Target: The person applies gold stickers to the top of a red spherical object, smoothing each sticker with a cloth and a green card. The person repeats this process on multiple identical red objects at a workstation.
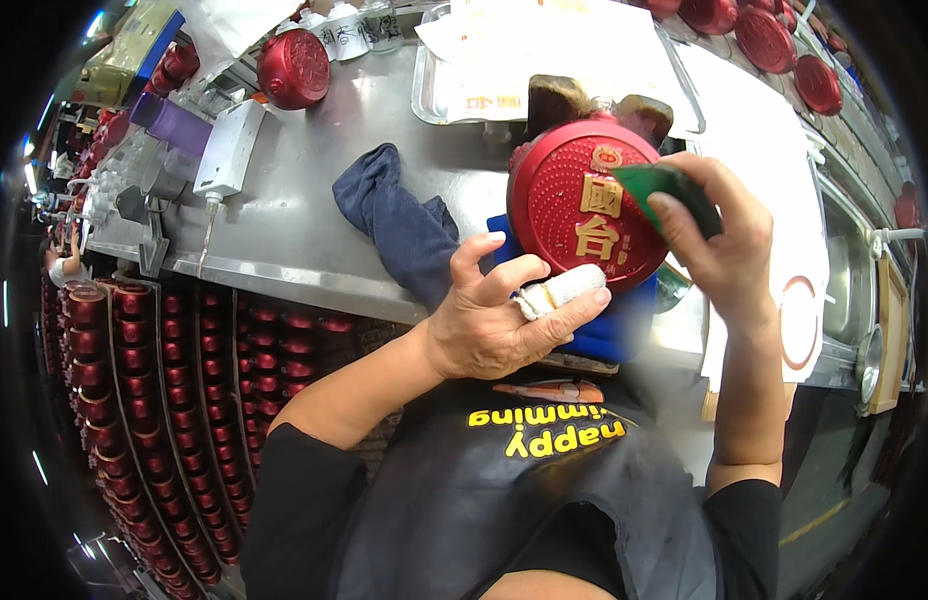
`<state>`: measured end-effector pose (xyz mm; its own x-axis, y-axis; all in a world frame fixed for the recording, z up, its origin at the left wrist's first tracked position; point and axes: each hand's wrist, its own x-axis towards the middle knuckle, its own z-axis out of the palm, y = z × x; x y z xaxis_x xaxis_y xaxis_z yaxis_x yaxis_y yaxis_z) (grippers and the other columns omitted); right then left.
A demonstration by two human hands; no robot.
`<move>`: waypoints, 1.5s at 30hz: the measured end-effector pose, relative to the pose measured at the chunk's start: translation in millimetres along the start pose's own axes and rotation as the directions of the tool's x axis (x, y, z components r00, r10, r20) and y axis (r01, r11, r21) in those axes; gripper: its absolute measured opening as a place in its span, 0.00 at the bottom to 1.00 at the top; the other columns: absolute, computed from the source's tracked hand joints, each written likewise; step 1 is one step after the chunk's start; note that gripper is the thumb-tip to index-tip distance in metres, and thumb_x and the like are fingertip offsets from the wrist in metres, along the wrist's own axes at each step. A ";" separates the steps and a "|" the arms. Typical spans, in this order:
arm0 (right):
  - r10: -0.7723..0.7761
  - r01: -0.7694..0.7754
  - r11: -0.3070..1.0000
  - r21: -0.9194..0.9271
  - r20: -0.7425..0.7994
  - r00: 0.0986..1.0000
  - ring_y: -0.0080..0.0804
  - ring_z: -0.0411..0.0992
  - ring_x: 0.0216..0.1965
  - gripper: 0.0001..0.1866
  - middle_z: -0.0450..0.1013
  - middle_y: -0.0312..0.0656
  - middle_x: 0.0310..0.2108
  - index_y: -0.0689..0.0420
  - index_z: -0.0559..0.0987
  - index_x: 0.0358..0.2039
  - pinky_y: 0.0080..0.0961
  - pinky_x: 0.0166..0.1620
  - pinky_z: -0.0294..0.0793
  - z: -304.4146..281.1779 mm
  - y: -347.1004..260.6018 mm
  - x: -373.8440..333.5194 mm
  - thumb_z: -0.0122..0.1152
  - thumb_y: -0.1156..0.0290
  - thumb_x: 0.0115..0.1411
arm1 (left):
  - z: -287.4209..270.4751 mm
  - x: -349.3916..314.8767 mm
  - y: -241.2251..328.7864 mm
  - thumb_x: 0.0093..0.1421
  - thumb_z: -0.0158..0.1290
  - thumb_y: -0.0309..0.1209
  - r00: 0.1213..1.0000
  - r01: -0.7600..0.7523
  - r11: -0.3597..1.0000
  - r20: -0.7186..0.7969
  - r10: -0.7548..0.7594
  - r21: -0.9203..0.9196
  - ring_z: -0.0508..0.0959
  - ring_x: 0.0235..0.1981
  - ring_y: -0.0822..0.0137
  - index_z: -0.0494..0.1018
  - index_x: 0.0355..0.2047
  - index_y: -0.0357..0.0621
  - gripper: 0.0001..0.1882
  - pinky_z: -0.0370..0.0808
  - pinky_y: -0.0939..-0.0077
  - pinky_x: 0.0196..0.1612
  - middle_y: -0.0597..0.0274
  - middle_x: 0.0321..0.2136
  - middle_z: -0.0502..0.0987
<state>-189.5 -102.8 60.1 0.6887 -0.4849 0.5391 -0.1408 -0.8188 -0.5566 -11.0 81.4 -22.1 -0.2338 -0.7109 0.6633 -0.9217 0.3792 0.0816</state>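
your right hand (729, 230) pinching 1 green pad (646, 183), red container (552, 205) beneath, your left hand (494, 320) by its edge — grip unclear

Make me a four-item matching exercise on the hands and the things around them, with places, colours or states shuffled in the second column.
1. right hand
2. left hand
3. crumpled cloth
4. round vessel nearest the hands

A. dark blue, on the metal table
B. red, with raised gold marks on its face
C. holding a green piece
D. white material at its fingers

Pairs: 1-C, 2-D, 3-A, 4-B
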 end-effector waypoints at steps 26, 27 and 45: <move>-0.031 0.115 0.986 -0.124 0.533 0.845 0.36 0.72 0.34 0.10 0.73 0.35 0.29 0.52 0.84 0.36 0.35 0.45 0.68 1.6 -31.1 59.9 0.71 0.74 0.51 | -8.8 -14.2 8.9 0.68 0.52 0.51 0.977 0.214 0.968 0.013 -0.214 -0.132 0.68 0.61 0.62 0.80 0.57 0.58 0.23 0.50 0.49 0.69 0.74 0.54 0.81; -0.052 0.094 0.990 -0.107 0.345 0.937 0.40 0.71 0.34 0.11 0.74 0.39 0.30 0.53 0.83 0.37 0.33 0.42 0.68 9.2 -31.8 68.6 0.71 0.74 0.52 | -6.7 -20.0 10.8 0.68 0.52 0.51 0.967 0.249 0.959 -0.027 -0.255 -0.133 0.69 0.61 0.61 0.80 0.58 0.57 0.23 0.51 0.50 0.68 0.73 0.54 0.81; 0.124 -0.119 0.990 0.078 -0.056 0.991 0.26 0.69 0.27 0.11 0.72 0.39 0.27 0.63 0.84 0.38 0.22 0.30 0.65 -18.6 -0.2 -56.0 0.73 0.79 0.54 | -15.5 31.5 -29.6 0.70 0.41 0.60 0.988 -0.043 0.999 0.148 0.040 0.019 0.65 0.63 0.65 0.78 0.60 0.63 0.29 0.37 0.47 0.73 0.77 0.52 0.81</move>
<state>-241.3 -81.2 41.8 0.6249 -0.5988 0.5009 -0.1658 -0.7287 -0.6644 13.7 57.0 7.9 -0.3135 -0.7752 0.5484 -0.9165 0.3981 0.0388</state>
